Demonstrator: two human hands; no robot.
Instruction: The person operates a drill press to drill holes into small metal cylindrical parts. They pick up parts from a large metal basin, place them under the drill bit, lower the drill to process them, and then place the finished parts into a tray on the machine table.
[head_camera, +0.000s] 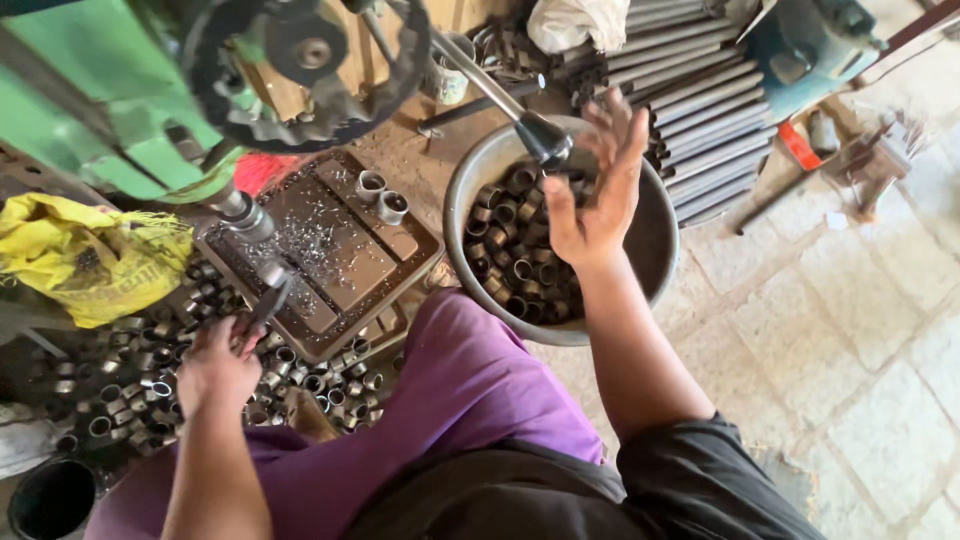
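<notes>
I see a green drill press (110, 110) filling the upper left, its spindle (245, 218) hanging over a dark work plate (335, 250) strewn with metal shavings. Two short metal rings (381, 194) stand upright at the far end of that plate. A yellow cloth bag (90, 255) lies to the left, and a stack of long steel pipes (700, 110) lies beyond the bowl on the stone floor (850, 330). The press's feed lever, ending in a black knob (545, 138), juts across the space between me and the bowl.

My right hand (592, 190) is raised with palm open and fingers spread, just beside the black knob and gripping nothing. My left hand (215, 365) is lower, at the near edge of the plate, fingers curled around a small dark piece I cannot make out clearly.

A round metal bowl (655, 255) sits under my right hand and holds a heap of short cut pipe rings (515, 260). More loose rings (130, 370) lie scattered in a pile around my left hand. A black bucket (50, 497) stands at the lower left; its contents are hidden.
</notes>
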